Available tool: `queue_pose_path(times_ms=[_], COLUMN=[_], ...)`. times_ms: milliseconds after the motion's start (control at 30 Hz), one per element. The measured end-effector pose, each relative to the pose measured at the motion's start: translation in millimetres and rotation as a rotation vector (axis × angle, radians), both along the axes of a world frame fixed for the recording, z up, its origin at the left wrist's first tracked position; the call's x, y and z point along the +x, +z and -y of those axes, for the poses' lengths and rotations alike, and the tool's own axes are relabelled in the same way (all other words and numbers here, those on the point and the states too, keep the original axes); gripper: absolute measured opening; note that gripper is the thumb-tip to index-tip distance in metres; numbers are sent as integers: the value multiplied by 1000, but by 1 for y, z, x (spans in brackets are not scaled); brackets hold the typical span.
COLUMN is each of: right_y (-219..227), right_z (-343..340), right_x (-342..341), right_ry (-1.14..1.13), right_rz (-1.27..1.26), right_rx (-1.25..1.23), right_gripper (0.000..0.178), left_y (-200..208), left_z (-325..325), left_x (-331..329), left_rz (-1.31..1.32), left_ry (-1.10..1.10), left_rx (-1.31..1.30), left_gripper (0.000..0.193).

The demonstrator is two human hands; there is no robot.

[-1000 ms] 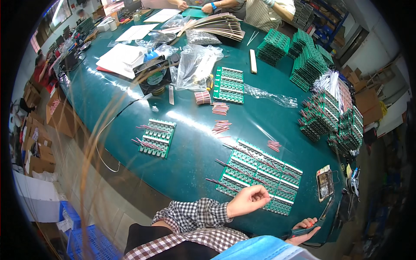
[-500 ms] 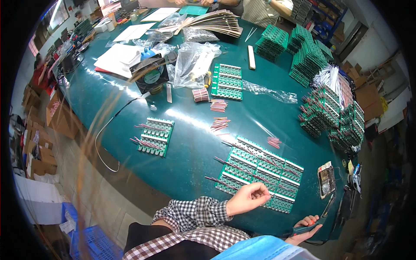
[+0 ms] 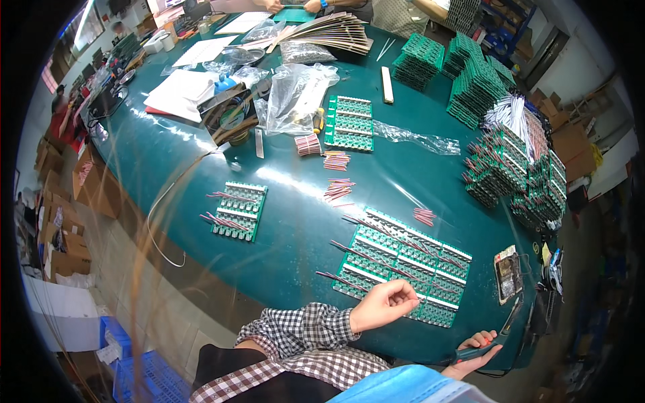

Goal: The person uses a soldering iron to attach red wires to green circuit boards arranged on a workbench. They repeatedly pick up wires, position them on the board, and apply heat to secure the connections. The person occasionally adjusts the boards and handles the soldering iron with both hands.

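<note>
My left hand (image 3: 384, 306) is closed in a pinch above the lower right part of a panel of green circuit boards (image 3: 368, 263). Whatever its fingertips hold is too small to make out. Thin dark red and white wires (image 3: 363, 252) lie in rows across the panel, some sticking out past its left edge. My right hand (image 3: 476, 354) is wrapped round the dark teal handle of a soldering iron (image 3: 474, 352), near the table's front right edge. The iron's tip points up and away, toward a worn rectangular tin (image 3: 508, 275), apart from the boards.
A smaller wired board panel (image 3: 238, 212) lies to the left. Bundles of short wires (image 3: 337, 189) sit mid-table, beyond them a bare panel (image 3: 349, 123) and a small fan (image 3: 232, 115). Stacked boards (image 3: 470, 94) line the right. Another person's hands (image 3: 313, 6) work at the far edge.
The whole view has shifted very slightly. Both my hands keep nearly the same place and grip, the left at the panel and the right on the soldering iron.
</note>
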State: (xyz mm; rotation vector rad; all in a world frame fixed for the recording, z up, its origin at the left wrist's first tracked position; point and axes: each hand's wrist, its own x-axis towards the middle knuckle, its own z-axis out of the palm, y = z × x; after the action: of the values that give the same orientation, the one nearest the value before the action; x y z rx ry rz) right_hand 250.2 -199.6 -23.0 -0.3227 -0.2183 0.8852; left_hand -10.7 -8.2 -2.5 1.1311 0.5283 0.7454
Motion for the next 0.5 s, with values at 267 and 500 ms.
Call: queue_pose_path(times_ms=[267,500], right_y=[-2,-1], right_z=[1,1], right_x=[2,1], right_ry=[26,-5], right_rz=[-23,-27], right_rx=[22,1], right_gripper=[34,35], left_y=[-1,0], left_z=[0,0], left_x=[0,0], left_rz=[5,7], left_ry=[-2,9], left_rx=[-9,-4], left_gripper=[8,9])
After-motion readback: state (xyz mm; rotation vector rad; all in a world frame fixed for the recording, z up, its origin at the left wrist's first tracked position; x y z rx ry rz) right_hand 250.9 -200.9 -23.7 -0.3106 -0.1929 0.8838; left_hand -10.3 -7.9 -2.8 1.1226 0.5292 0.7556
